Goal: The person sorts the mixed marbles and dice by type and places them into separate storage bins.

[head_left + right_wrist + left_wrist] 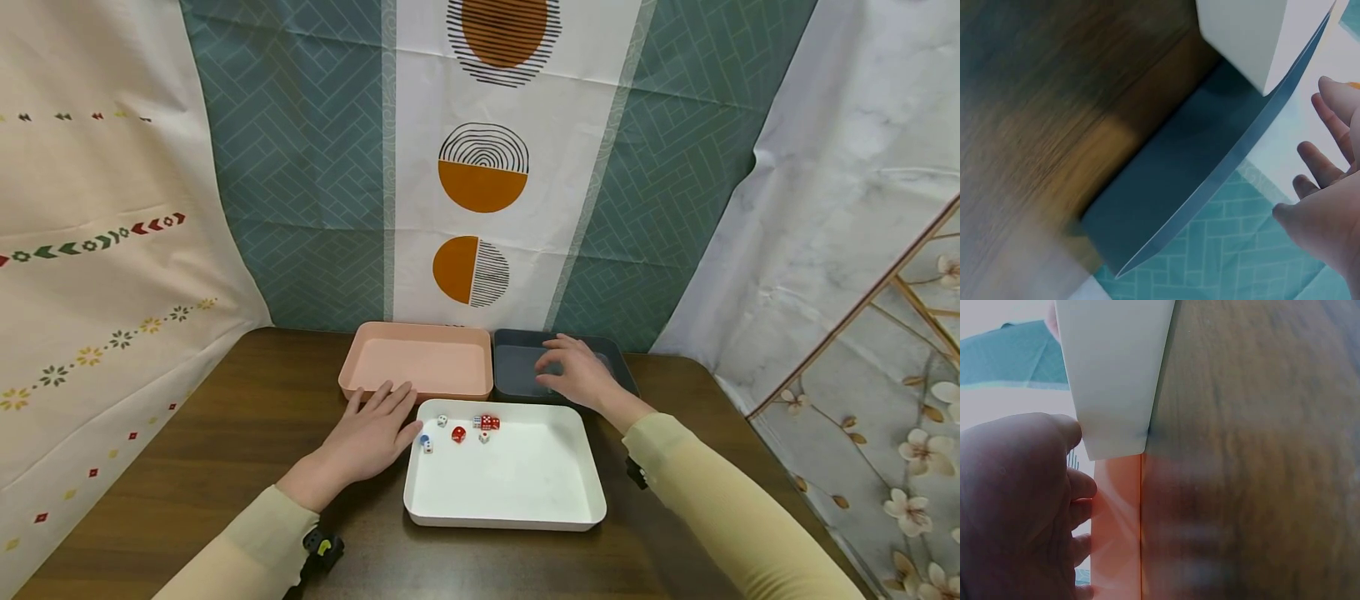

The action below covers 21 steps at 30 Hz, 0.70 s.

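Several small dice lie toward the far left of a white tray (517, 479). Among them are a red die (458, 434), a white die (442, 421) and a blue-and-white pair at the left wall. My left hand (367, 437) has its fingers spread at the near edge of the pink tray (420, 360), thumb by the white tray's left rim. Over the dark blue-grey tray (517, 367) hovers my right hand (577, 372), fingers loosely bent and nothing seen between them. It hides part of that tray's floor. The right wrist view shows its fingers (1316, 162) apart, above the dark tray's rim.
All three trays stand on a dark brown wooden table (225, 433), the pink and dark ones side by side behind the white one. A patterned cloth (322, 167) hangs behind the table, with light cloths at both sides.
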Available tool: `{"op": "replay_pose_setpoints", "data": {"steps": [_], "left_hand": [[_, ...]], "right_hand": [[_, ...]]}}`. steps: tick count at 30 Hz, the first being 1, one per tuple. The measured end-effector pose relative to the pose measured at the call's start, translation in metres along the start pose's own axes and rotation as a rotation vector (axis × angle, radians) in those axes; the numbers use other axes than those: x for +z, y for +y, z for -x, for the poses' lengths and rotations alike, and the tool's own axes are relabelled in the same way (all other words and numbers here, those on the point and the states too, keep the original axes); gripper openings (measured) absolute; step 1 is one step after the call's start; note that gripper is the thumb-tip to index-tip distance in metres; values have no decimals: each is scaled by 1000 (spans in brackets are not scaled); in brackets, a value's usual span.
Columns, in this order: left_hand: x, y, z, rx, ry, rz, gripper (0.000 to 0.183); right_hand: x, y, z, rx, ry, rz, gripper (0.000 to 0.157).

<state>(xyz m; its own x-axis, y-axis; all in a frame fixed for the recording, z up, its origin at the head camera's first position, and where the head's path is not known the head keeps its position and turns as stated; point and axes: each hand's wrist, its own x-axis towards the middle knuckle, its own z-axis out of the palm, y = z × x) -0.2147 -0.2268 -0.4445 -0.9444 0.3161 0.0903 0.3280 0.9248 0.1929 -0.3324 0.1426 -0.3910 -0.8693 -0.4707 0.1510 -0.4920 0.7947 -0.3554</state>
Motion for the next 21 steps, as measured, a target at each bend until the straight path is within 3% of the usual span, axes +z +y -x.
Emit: {"op": "replay_pose_setpoints", "data": {"steps": [21], "left_hand": [[2, -3, -1, 1, 1, -3, 68]], "right_hand": [[17, -58, -9, -89, -15, -58, 19]]}}
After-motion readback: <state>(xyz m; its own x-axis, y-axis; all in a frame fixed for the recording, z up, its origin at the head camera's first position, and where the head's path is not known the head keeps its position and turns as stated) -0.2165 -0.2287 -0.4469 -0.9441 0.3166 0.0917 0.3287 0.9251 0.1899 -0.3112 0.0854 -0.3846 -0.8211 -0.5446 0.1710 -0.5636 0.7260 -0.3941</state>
